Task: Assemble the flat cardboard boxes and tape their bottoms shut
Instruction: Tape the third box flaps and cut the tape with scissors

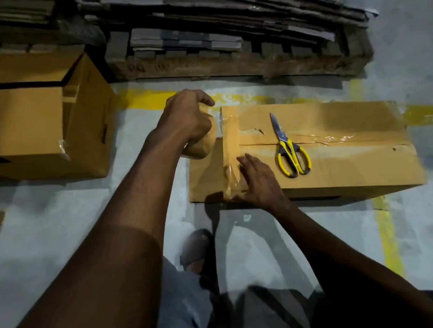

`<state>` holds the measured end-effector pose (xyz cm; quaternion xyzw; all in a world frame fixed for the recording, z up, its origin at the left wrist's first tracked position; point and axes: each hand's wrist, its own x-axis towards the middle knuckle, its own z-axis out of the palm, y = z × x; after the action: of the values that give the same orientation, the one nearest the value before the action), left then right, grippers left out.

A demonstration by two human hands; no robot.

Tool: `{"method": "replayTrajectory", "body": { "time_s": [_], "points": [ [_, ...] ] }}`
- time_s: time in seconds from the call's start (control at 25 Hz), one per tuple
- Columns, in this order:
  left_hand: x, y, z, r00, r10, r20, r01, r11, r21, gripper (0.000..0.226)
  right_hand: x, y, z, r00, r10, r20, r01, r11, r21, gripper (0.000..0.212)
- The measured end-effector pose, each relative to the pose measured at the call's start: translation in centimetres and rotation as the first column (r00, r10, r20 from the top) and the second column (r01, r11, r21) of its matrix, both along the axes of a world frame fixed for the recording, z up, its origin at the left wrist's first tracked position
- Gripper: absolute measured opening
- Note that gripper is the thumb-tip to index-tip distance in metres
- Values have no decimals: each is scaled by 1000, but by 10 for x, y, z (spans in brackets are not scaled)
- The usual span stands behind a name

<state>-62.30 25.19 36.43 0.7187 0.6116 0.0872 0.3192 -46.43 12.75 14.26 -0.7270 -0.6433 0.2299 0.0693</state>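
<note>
Cardboard box [346,173] on the floor, seam up | left hand [186,118] curled round the tape roll [201,148] at its left end | right hand [259,183] flat, fingers straight, pressing the tape strip [231,135] | scissors [290,150] lying on top

I see the left hand [187,117] gripping a tape roll [202,148] at the left end of the box [346,173]. The right hand [259,183] presses the tape strip [229,135] flat on the box, near the scissors [291,152].

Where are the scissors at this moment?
In the head view, the scissors lie on the box, right of centre, across its taped seam, just right of the right hand.
</note>
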Motion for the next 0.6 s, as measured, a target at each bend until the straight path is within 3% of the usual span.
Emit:
{"method": "replayTrajectory", "body": {
  "time_s": [0.16, 0.4, 0.52, 0.6],
  "points": [
    [-3, 1, -2, 1000, -25, -17, 25, 1000, 5, 59, -6, 4, -19, 989, -29, 143, 22, 998, 53, 101],
    [-13, 11, -8, 1000, -5, -30, 4, 1000, -10, 57, -5, 0, -27, 962, 56, 266, -96, 986, 137, 85],
    [-14, 16, -9, 999, 10, -33, -11, 1000, -15, 57, -5, 3, -20, 917, 236, 323, -302, 937, 176, 60],
    [-11, 17, -10, 1000, 10, -25, -10, 1000, -15, 58, -11, 9, -21, 851, 384, 358, -444, 890, 101, 63]
  ]
}}
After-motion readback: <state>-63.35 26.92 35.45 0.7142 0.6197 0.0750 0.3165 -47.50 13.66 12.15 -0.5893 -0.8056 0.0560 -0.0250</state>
